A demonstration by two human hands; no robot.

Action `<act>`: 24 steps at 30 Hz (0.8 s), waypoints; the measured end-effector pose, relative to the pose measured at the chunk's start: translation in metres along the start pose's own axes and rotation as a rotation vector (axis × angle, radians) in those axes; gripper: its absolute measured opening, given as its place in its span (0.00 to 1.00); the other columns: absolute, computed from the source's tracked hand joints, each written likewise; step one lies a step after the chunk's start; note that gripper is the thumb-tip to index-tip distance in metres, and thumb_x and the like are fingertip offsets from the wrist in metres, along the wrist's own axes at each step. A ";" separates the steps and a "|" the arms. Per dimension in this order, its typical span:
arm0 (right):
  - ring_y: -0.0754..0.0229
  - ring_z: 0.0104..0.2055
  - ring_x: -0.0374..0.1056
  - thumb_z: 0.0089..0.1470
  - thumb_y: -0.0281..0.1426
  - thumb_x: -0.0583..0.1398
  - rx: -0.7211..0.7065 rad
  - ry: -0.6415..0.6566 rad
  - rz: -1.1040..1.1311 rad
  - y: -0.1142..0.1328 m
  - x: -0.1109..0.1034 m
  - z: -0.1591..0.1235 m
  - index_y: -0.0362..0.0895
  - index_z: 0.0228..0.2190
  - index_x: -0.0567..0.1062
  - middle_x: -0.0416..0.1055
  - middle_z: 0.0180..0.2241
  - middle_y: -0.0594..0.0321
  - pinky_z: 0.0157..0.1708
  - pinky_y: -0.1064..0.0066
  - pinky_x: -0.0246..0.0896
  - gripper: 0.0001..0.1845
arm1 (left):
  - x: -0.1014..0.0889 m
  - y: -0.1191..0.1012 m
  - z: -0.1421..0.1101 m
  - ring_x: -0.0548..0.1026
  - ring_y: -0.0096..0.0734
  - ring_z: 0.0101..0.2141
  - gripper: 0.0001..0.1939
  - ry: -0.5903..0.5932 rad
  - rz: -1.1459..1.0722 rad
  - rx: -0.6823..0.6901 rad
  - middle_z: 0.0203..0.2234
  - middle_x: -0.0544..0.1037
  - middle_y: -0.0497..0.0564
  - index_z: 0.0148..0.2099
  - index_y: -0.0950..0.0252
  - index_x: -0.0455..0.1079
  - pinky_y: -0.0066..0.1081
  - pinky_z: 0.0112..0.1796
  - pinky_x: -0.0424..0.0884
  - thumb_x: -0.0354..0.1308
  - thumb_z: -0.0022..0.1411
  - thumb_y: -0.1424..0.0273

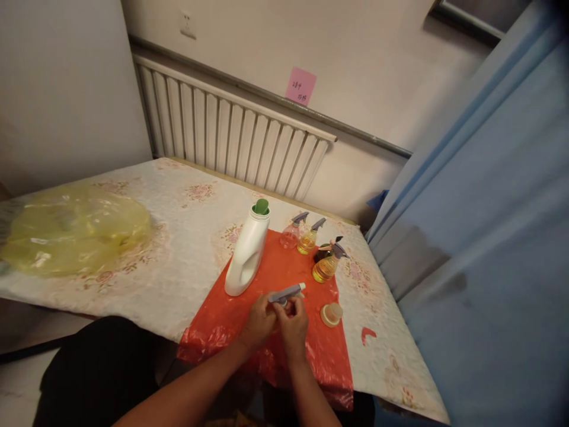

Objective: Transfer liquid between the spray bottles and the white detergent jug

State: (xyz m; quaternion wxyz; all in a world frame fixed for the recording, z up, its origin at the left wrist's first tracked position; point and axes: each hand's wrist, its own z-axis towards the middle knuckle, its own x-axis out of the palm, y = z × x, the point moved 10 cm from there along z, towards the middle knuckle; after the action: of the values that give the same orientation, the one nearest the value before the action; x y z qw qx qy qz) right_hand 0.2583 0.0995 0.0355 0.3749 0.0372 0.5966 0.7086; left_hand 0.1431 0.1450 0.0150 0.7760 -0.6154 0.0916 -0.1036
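My left hand [259,323] and my right hand [293,325] meet over a red plastic sheet [284,279], both closed around a small spray bottle with a grey trigger head [287,293]. The bottle's body is hidden behind my fingers. Just left of my hands stands a white detergent jug [246,255] with a green cap. To the right of my right hand lies a small beige cap [331,314].
Three small spray bottles, one pink [291,234] and two amber [308,240] [328,264], stand at the sheet's far edge. A yellow plastic bag [71,228] lies at the table's left. A radiator [231,136] lines the wall; a blue curtain [489,237] hangs at right.
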 end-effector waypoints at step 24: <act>0.61 0.28 0.59 0.50 0.34 0.58 -0.025 -0.006 0.011 -0.004 -0.002 -0.002 0.44 0.28 0.71 0.63 0.25 0.67 0.31 0.72 0.57 0.06 | 0.000 0.015 0.000 0.76 0.37 0.40 0.11 -0.008 0.045 -0.016 0.38 0.78 0.53 0.43 0.64 0.71 0.36 0.44 0.70 0.56 0.56 0.69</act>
State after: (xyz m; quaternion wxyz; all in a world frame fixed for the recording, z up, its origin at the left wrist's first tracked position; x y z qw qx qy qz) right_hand 0.2609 0.0964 0.0325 0.3730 0.0379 0.5864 0.7180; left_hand 0.1437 0.1481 0.0007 0.7736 -0.6198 0.1030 -0.0828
